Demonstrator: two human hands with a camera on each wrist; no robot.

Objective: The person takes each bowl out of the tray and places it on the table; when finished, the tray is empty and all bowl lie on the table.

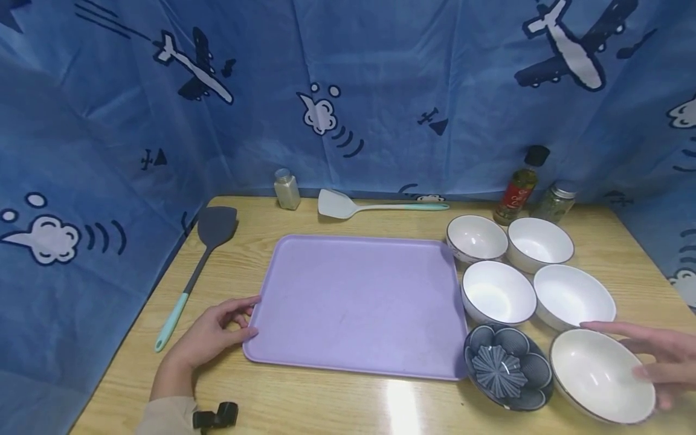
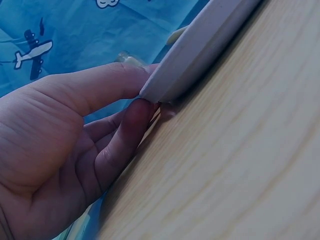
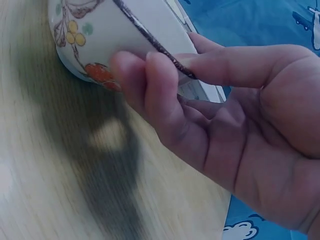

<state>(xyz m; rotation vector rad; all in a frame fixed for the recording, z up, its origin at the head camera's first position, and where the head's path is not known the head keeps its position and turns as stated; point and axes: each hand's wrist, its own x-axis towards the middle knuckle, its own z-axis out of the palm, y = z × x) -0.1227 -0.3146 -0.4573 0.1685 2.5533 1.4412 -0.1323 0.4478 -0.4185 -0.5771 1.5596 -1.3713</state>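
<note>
At the lower left corner of a lilac tray (image 1: pixel 353 302), my left hand (image 1: pixel 209 331) pinches the edge; the left wrist view has its fingers (image 2: pixel 112 87) against the tray's rim (image 2: pixel 192 62). Far to the right, my right hand (image 1: pixel 666 357) grips a cream bowl (image 1: pixel 600 374) by its dark rim, thumb inside and fingers outside. Coloured fruit and leaves decorate this bowl's outer wall (image 3: pixel 82 42) in the right wrist view. Just left of it sits a dark blue fluted bowl (image 1: pixel 508 368), close by the tray's lower right corner.
Several white bowls, one at the front (image 1: pixel 497 293), stand right of the tray. Behind them are a red-labelled bottle (image 1: pixel 516 193) and a jar (image 1: pixel 554 202). A grey turner (image 1: pixel 337 204) and a shaker (image 1: pixel 287 190) lie at the back; a dark turner (image 1: pixel 216 226) lies left.
</note>
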